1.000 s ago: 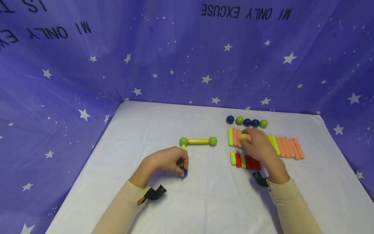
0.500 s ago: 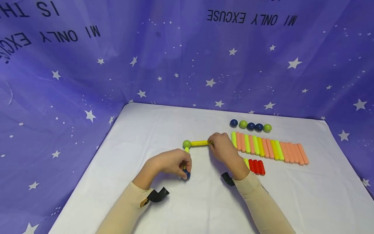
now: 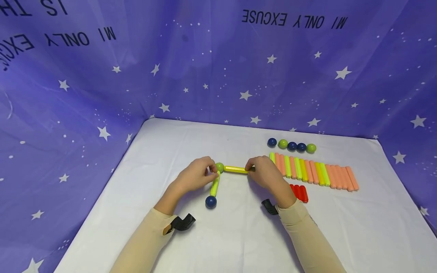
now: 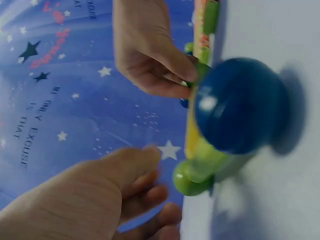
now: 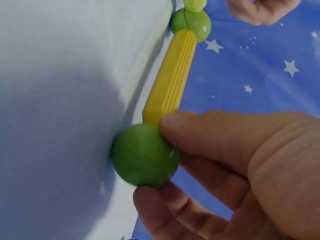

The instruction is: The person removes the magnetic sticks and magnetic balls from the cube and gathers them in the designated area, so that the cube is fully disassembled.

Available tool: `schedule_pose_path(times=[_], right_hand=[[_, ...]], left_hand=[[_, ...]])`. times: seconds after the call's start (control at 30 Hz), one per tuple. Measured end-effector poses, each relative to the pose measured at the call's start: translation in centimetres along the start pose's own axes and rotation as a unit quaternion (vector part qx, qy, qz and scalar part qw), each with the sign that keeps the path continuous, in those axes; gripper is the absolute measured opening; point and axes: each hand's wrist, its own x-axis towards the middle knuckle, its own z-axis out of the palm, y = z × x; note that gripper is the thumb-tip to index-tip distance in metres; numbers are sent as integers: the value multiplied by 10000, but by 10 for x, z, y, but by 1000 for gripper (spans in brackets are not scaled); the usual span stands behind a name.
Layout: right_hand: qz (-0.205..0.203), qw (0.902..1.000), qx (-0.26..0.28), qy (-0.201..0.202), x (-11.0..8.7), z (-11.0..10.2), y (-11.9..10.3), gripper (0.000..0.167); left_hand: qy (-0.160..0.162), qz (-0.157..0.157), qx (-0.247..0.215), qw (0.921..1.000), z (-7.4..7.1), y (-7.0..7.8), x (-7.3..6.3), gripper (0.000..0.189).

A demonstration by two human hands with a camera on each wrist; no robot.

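Note:
On the white tabletop lies an L-shaped piece of rods and balls. Its yellow rod [image 3: 235,170] joins a green corner ball [image 3: 220,167] to a second green ball [image 5: 145,155]. From the corner a lime rod [image 3: 215,185] runs down to a dark blue ball [image 3: 211,202]. With thumb and fingers my right hand [image 3: 268,174] pinches the second green ball, which the head view mostly hides. Beside the corner ball hovers my left hand [image 3: 195,176]; the left wrist view shows its fingers loose and apart from the ball, holding nothing.
At the right lies a long row of orange, lime and yellow rods [image 3: 315,172]. Red rods [image 3: 299,193] lie nearer, partly behind my right wrist. Several blue and green balls [image 3: 291,146] line up farther back. A purple starry cloth [image 3: 205,68] hangs behind the table.
My right hand has left the rod row and taken hold of the green ball at the yellow rod's end. My left hand has let go of the blue ball and moved away towards the corner ball.

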Motion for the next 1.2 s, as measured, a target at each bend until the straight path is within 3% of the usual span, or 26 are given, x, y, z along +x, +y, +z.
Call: schedule_pose_path(times=[0.07,0.13,0.27,0.43,0.63,0.77,0.93,1.1,1.2], right_hand=[[-121,9998,125,-114,0,0,2,14],[-236,9992,216,-258,-1,1,3,14],[-392,9979,282,-436,-1,3,3,11],[-193,9982,273,-508,-5,3,3,8],[-232,9979,128,-592,-13,-6,9,25],[-257,9984,406,-305,-16,-17,24,31],[-18,9950,997,93,-21,-33,57,33],[520,9738,2117,643,-31,-47,89,34],[779,9651,2310,952,-37,-54,103,39]], left_hand=[[483,-203,157,9985,3,-6,2,15],[626,-280,191,9975,6,-11,3,25],[448,-116,24,9989,9,-17,5,33],[186,-160,-253,9994,12,-19,6,21],[-47,-361,-699,9969,14,-23,5,18],[-19,-404,-1003,9941,17,-32,4,21],[129,-374,-1376,9897,23,-43,2,23],[434,-266,-1706,9840,29,-49,1,23],[544,-150,-1858,9810,33,-51,2,24]])
